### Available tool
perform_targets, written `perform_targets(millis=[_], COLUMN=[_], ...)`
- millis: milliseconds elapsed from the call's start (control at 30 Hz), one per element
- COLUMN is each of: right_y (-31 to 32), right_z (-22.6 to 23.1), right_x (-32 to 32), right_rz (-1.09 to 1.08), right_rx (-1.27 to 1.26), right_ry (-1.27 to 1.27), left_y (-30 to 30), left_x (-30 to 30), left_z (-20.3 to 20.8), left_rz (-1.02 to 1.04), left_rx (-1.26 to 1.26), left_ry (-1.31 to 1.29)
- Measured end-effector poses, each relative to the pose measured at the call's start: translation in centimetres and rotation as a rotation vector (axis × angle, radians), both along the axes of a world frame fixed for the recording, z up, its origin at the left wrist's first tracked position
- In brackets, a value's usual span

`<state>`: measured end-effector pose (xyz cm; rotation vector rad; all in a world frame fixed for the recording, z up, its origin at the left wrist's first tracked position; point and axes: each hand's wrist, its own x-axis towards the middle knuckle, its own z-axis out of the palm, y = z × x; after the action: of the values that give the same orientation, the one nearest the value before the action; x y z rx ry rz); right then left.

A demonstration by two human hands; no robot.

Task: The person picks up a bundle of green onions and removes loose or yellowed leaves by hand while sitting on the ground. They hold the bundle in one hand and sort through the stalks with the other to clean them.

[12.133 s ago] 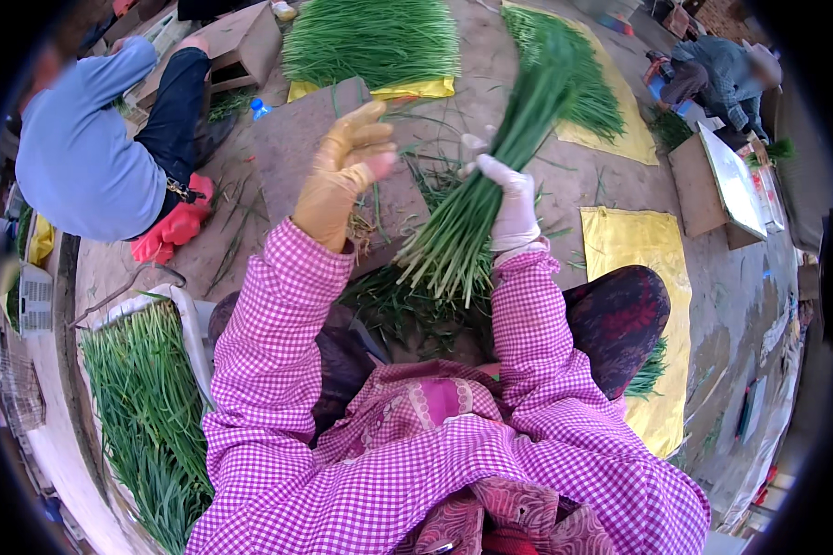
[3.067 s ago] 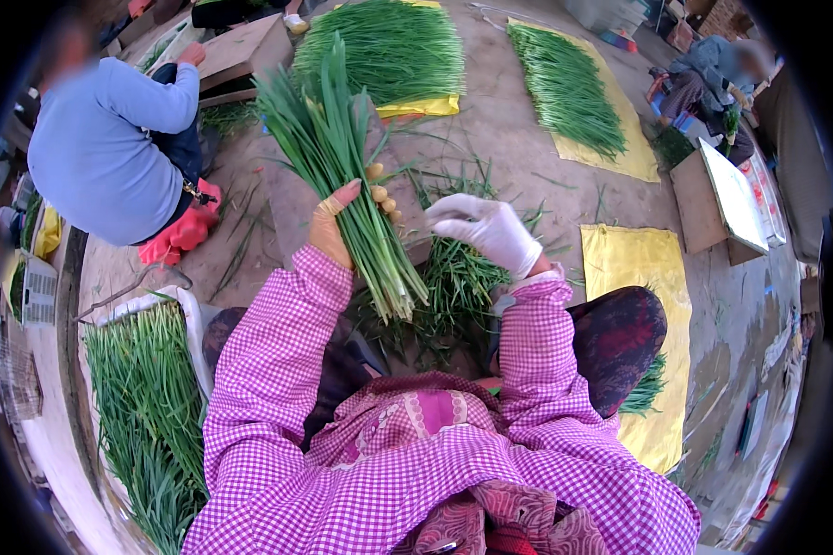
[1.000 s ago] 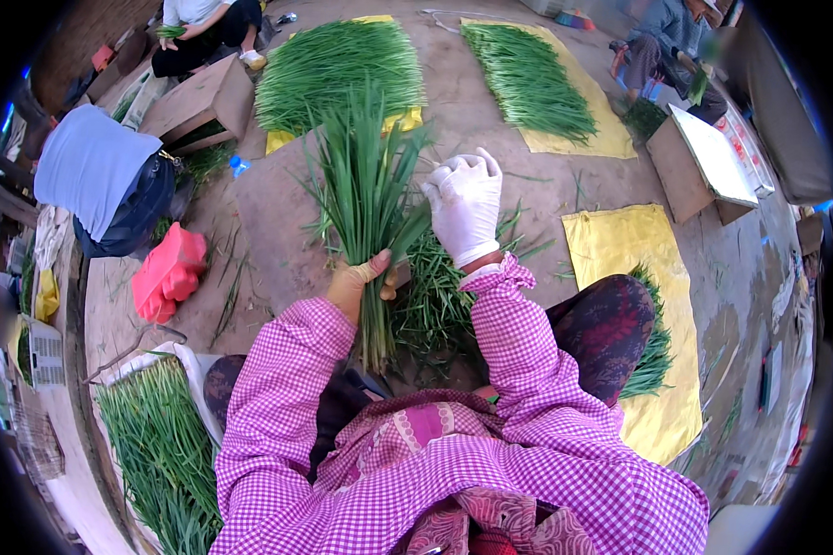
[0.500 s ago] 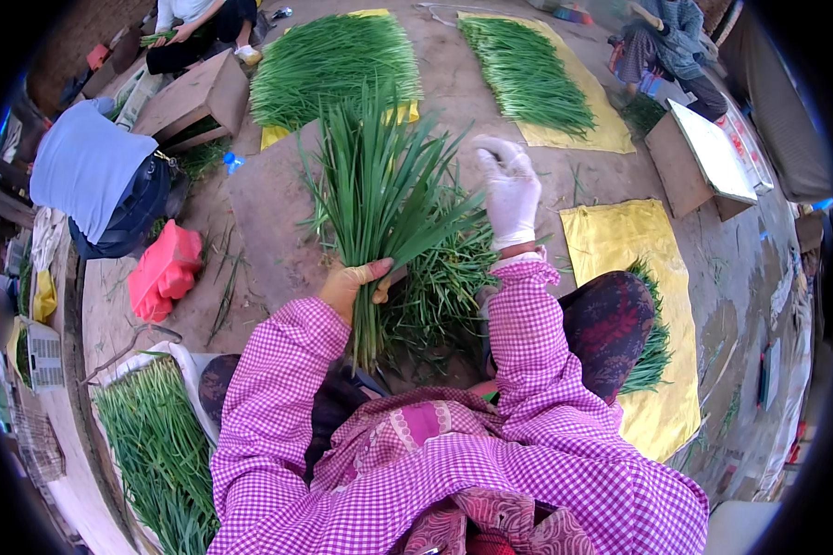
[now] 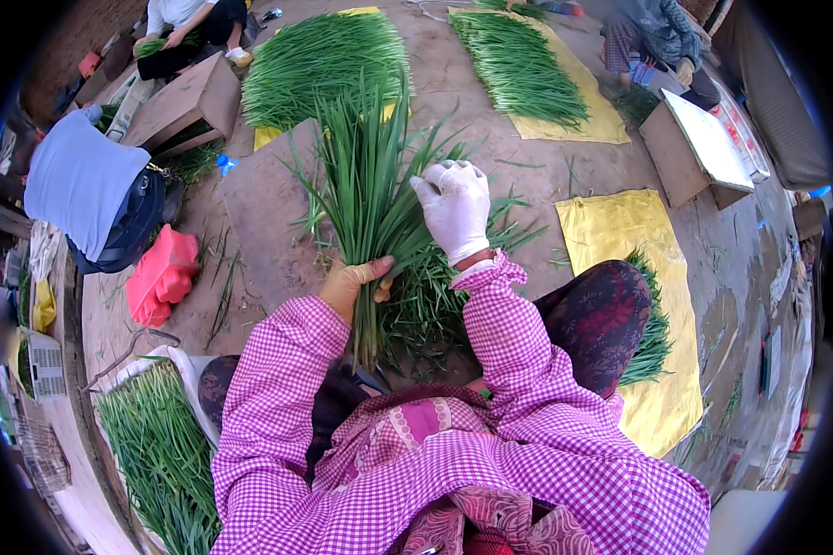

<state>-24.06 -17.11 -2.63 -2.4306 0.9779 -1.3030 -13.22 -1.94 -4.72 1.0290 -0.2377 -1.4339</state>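
My left hand, in a tan glove, is closed round the lower stems of a bunch of green chives. The bunch stands upright in front of me, its leaves fanning out at the top. Against the bunch's right side is my right hand, in a white glove. Its back faces me and its fingers curl over; whatever lies under the fingertips is hidden. A loose heap of chive leaves lies on the ground between my knees, below both hands.
Chives lie at my lower left, with more on yellow sheets to the right and ahead. A brown board, a pink-red plastic bag and wooden stands are around me. Other people sit farther off.
My right hand has moved left from beside the bunch to its right edge. My left hand keeps its grip on the chives. The view has shifted slightly.
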Motion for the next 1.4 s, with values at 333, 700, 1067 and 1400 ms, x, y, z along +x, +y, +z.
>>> perform_targets(millis=[333,700,1067,1400], right_y=[-4.6,-1.8,-0.5,-5.3], right_z=[-1.0,1.1,0.4,-0.6], right_x=[-3.5,-1.5,-0.9,-5.2], right_rz=[-0.381,0.202,0.114,0.032], right_rx=[-0.135,0.020,-0.254,0.695], right_ry=[0.042,-0.036,0.251,-0.427], left_y=[0.1,0.2,0.1,0.8], left_x=[0.3,0.3,-0.1,1.0], left_z=[-1.1,-1.1,-0.6,-0.7], left_rz=[0.008,0.025,-0.016,0.008], left_rx=[0.053,0.140,0.106,0.084], left_ry=[-0.097,-0.158,-0.145,-0.096])
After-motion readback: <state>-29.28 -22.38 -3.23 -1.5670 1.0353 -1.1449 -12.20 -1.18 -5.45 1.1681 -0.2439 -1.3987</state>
